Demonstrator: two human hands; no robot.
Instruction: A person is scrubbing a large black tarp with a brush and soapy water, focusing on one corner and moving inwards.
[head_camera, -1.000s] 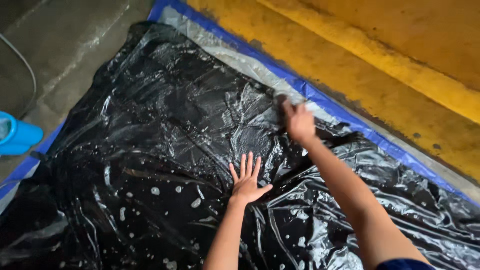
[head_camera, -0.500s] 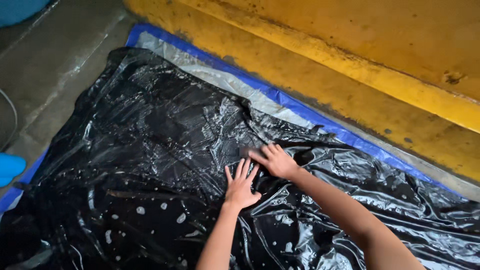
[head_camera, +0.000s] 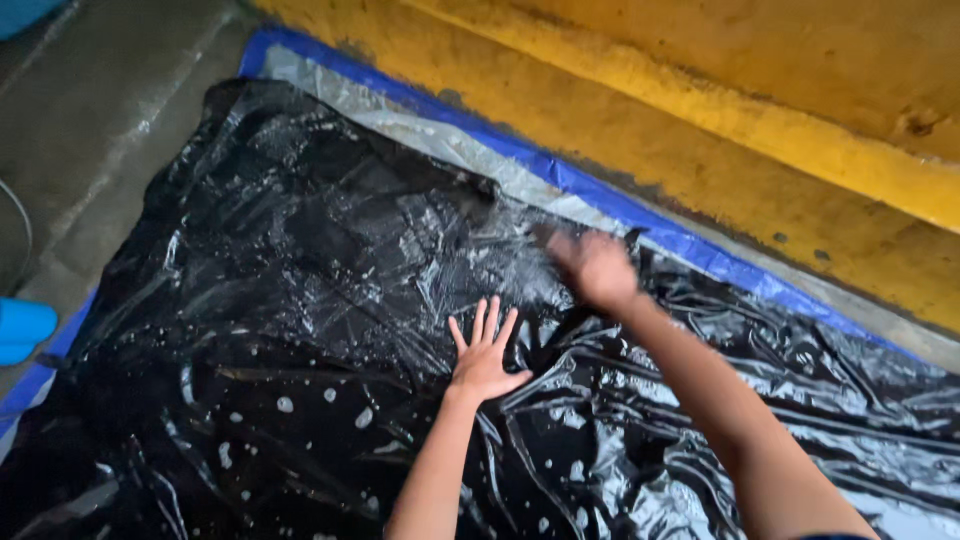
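Blue object (head_camera: 22, 332): left edge, off the sheet.
Black plastic sheet (head_camera: 300, 300): fills lower left to right of frame; long axis upper left to lower right, along yellow curb (head_camera: 700, 110).
Left hand (head_camera: 484, 355): centre, flat on sheet, fingers spread.
Right hand (head_camera: 598, 268): right of centre, blurred; fingers can't tell.
Progress: upper-left part lies flattish; lower right wrinkled, approx half left to smooth.

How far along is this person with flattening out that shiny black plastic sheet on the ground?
Partly done, it seems. The black plastic sheet already lies spread over the blue-edged tarp beside the yellow curb. The left hand presses flat on the sheet with fingers spread, while the blurred right hand is over it near the far edge. Deep wrinkles on the right side and wet white flecks remain.
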